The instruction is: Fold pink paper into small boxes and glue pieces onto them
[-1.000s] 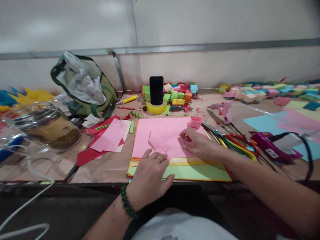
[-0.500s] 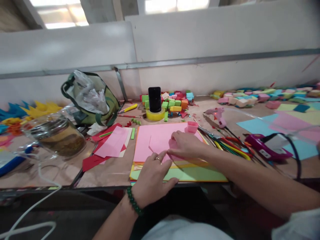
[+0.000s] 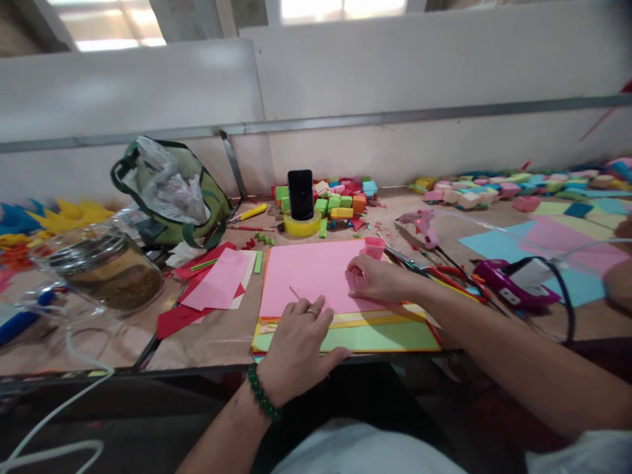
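Observation:
A stack of colored paper sheets lies in front of me with a large pink sheet on top. My left hand, wearing a ring and a green bead bracelet, rests flat on the front edge of that sheet, its fingers stretched and thumb apart. A thin dark line, perhaps a paper edge, shows just beyond its fingertips. On the sheet's right part, my right hand has its fingers curled together in a pinch; whatever is between them is hidden. Right behind it stands a small folded pink paper box.
Pliers and other tools, a pink glue gun and a purple power strip lie to the right. A phone stands on a yellow tape roll. Leftward are paper scraps, a glass jar and a green bag.
My right hand has shifted slightly right, away from my left, its fingers curling in. The upright folded pink edge near my left fingertips now shows only as a short line. The view has shifted slightly.

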Tool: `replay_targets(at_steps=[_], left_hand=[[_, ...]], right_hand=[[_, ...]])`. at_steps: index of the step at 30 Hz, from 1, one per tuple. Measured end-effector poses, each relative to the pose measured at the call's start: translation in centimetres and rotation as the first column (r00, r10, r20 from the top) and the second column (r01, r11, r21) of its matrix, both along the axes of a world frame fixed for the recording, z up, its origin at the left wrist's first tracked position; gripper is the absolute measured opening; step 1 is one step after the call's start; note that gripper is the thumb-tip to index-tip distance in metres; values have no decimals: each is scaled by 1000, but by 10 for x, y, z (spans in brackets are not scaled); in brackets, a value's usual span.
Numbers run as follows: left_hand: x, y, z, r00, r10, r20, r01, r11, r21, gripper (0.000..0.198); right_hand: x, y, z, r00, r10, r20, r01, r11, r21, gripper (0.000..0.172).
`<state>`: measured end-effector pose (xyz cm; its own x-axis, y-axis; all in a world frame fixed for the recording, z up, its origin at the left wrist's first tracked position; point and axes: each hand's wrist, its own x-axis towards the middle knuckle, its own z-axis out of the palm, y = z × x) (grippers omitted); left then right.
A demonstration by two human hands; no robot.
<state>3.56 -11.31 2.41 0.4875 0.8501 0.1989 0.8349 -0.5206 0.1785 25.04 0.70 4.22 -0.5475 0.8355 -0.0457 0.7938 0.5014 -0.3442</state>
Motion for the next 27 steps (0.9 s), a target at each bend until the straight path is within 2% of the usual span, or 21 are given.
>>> replay_targets(at_steps=[4,6,9,15,21,24,27], left_hand=[[4,3,7,999,7,-38,-7,1000,5,34],[10,9,13,996,31,-89,-29,999,20,30],[23,22,18,985,24,-171,-15,998,57,23],[43,43,17,952,-65,-298,96,992,88,16],[47,41,27,926,-77,-370,90,996,16,17],[41,39,35,930,-44,-366,55,998,19,18],[29,39,43,943,-21,-333,42,998,54,17]], right_hand=[[16,-4,-2,999,12,-40,-12,1000,12,31],[20,-10,-4,998,33,-52,-30,998,62,28],[23,-20,-8,996,51,-71,-43,992,116,37],[31,-34,-18,986,7,-166,11,994,108,50],[35,-39,-26,968,-67,-243,105,983,148,46],[36,-41,-22,972,-9,-235,68,966,247,52],[34,-42,-14,984,99,-147,-34,921,389,55]])
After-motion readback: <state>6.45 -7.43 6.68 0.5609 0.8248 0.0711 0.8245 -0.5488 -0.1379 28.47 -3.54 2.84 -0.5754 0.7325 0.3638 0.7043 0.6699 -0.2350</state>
